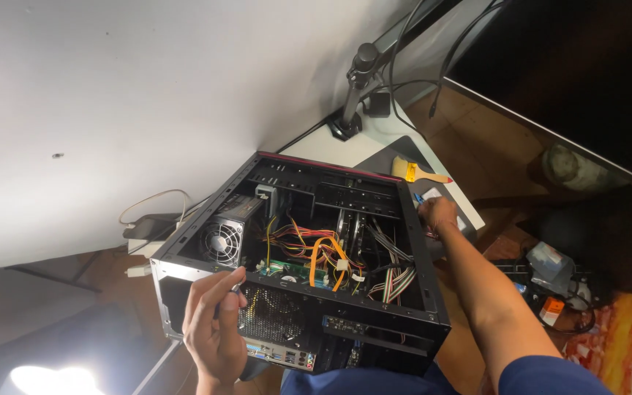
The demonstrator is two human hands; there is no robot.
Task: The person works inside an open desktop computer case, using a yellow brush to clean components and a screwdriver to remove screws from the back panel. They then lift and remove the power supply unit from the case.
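An open black computer case (418,263) with a red edge stands on a white desk. Inside I see a power supply with a fan (222,241), bundles of orange, yellow and red cables (323,252), and flat striped ribbon cables (396,281). My left hand (213,329) is at the case's rear corner, near the mesh fan grille (272,311), fingers closed around a thin dark tool. My right hand (437,213) reaches past the case's far right side, fingers curled on something small and blue that is mostly hidden.
A yellow-handled paintbrush (415,172) lies on a grey mat beyond the case. A monitor arm base (349,121) with hanging cables stands at the desk's back. A power strip with cords (148,227) lies left. Clutter (557,285) sits on the floor at right.
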